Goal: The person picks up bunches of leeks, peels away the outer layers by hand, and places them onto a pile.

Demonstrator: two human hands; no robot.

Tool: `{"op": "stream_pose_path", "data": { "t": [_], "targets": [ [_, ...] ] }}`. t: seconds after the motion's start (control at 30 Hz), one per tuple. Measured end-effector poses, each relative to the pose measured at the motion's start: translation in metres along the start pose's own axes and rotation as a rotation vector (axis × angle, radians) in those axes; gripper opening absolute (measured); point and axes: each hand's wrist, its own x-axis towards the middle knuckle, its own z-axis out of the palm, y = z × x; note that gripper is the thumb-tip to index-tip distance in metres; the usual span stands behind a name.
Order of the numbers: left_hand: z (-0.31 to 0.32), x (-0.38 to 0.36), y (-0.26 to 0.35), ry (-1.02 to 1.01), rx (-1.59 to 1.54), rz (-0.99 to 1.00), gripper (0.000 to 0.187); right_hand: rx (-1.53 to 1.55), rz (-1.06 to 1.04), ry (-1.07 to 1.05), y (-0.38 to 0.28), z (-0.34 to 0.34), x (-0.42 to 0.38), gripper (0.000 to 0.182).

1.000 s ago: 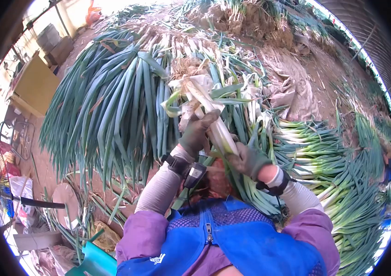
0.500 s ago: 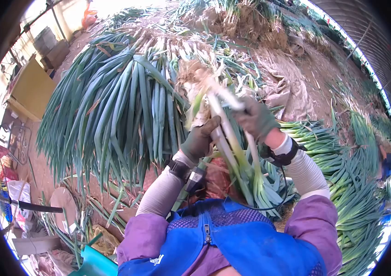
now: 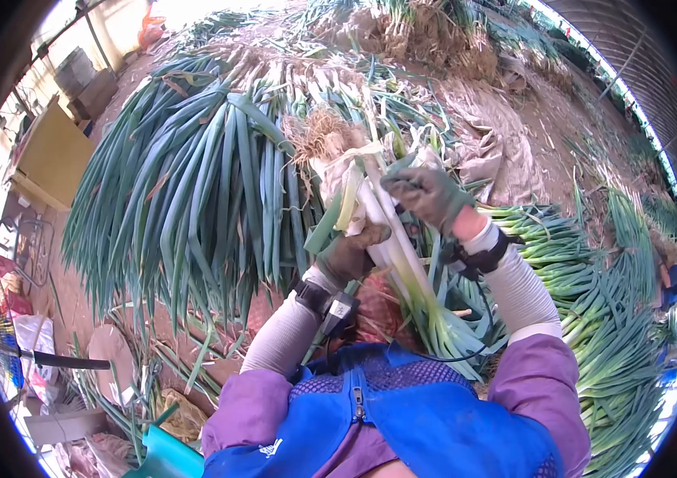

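Note:
My gloved left hand (image 3: 350,253) is wrapped around a small bunch of green onions (image 3: 398,253). Their white stalks slant from the root tuft (image 3: 324,135) down to green leaves near my vest. A pale green strip of leaf (image 3: 348,199) stands loose beside the stalks, above my left fingers. Just right of the stalks, my gloved right hand (image 3: 428,197) has its fingers curled closed; whether a bit of peel is in them is hidden. Behind the bunch spreads a large heap of unpeeled green onions (image 3: 203,183), roots pointing away.
Cleaned green onions (image 3: 593,319) lie piled on my right. A crumpled cloth sheet (image 3: 490,143) covers ground beyond them. At left stand a yellow box (image 3: 52,155) and a round disc (image 3: 111,354); a teal plastic piece (image 3: 167,454) is near my lap. Another person (image 3: 675,275) is far right.
My right hand, blurred earlier near the upper stalks, is now a little lower and sharper. The held roots have shifted left, and the stalks have drawn closer together in my left hand.

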Motion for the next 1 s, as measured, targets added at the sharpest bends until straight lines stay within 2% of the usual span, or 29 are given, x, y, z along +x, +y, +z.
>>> {"op": "stream_pose_path", "data": {
  "t": [0.03,0.07,0.1,0.2,0.23,0.33,0.4,0.43,0.5,0.53,0.57,0.67,0.7,0.77,0.8,0.83,0.87,0.93,1.0],
  "targets": [
    [0.01,0.0,0.005,0.026,-0.302,-0.089,0.067,0.01,-0.145,0.024,0.012,-0.012,0.007,0.026],
    [0.013,-0.004,0.008,-0.021,-0.274,-0.066,0.067,0.018,-0.288,0.045,0.021,-0.021,0.012,0.023],
    [0.014,-0.008,0.013,-0.066,-0.245,-0.042,0.067,0.228,-0.132,-0.068,0.019,-0.028,0.015,0.045],
    [-0.013,-0.005,-0.006,-0.243,-0.276,-0.014,0.064,-0.501,-0.2,0.01,0.028,-0.016,0.017,0.076],
    [-0.014,-0.007,-0.008,-0.224,-0.272,-0.05,0.064,-0.595,-0.2,-0.066,0.037,-0.006,0.024,0.092],
    [0.004,-0.002,-0.002,-0.252,-0.25,-0.073,0.066,-0.619,-0.244,-0.178,0.062,0.036,0.025,0.087],
    [0.012,0.003,-0.002,-0.329,-0.234,-0.034,0.066,-0.572,-0.299,-0.165,0.068,0.05,0.027,0.084],
    [0.024,-0.002,0.002,-0.242,-0.21,-0.037,0.066,-0.556,-0.324,-0.148,0.068,0.053,0.026,0.082],
    [0.03,0.0,0.002,-0.262,-0.161,-0.092,0.066,-0.557,-0.354,-0.084,0.065,0.048,0.037,0.079],
    [0.032,0.0,0.004,-0.272,-0.134,-0.119,0.065,-0.592,-0.352,-0.025,0.063,0.041,0.048,0.078],
    [0.037,-0.005,0.005,-0.161,-0.11,-0.046,0.059,-0.635,-0.342,0.059,0.06,0.028,0.065,0.076],
    [0.026,-0.008,0.004,-0.071,-0.144,-0.251,0.053,-0.74,-0.175,0.395,0.047,-0.039,0.127,0.072],
    [0.036,-0.01,0.007,-0.086,-0.133,-0.263,0.047,-0.751,-0.122,0.512,0.042,-0.069,0.143,0.071],
    [0.017,-0.017,-0.008,-0.057,-0.129,-0.228,0.045,-0.743,-0.071,0.702,0.028,-0.124,0.15,0.068],
    [0.01,-0.021,-0.013,-0.041,-0.128,-0.216,0.044,-0.714,-0.061,0.718,0.018,-0.14,0.142,0.066],
    [0.026,-0.018,0.005,0.023,-0.101,-0.214,0.041,-0.683,-0.062,0.694,0.009,-0.147,0.128,0.065],
    [0.018,-0.011,-0.002,0.1,-0.151,-0.237,0.039,-0.651,-0.08,0.604,-0.002,-0.145,0.112,0.063],
    [0.014,0.003,-0.002,0.112,-0.224,-0.238,0.039,-0.642,-0.155,0.297,-0.028,-0.11,0.071,0.061],
    [-0.053,0.023,-0.053,-0.094,-0.116,-0.051,0.04,-0.781,-0.178,0.05,-0.043,-0.058,0.037,0.058]
  ]
}}
